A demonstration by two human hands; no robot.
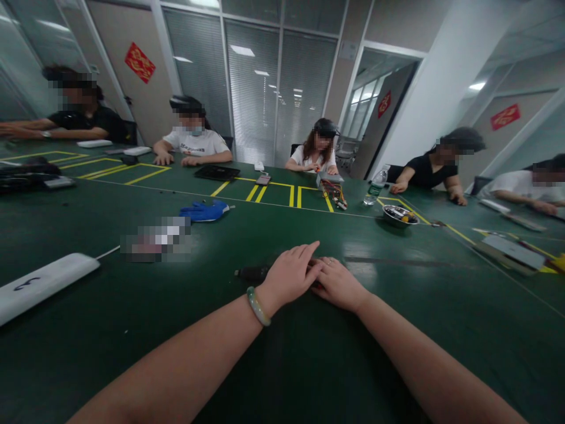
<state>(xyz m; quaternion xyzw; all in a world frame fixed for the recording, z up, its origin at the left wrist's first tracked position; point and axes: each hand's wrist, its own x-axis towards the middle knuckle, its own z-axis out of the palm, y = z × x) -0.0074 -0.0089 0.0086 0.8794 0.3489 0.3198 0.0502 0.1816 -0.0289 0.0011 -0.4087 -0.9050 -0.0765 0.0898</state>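
On the green table in front of me lies a black tool with a narrow tip (253,274), its middle covered by my hands. My left hand (289,274) rests over it, fingers stretched out toward the upper right and thumb reaching to the right hand. A green and pale bangle (258,306) circles that wrist. My right hand (339,284) lies against the left one, with a ring on a finger. Its fingers are loosely extended, pointing left, and partly hidden. A small dark part shows beneath their tips; whether it belongs to the tool is unclear.
At left are a white power bank-like box (48,285) with a cable, a blurred item (156,240) and a blue glove (205,211). Farther off stand a metal bowl (399,216), a water bottle (375,187) and a wired metal box (330,179). Several people sit across the table.
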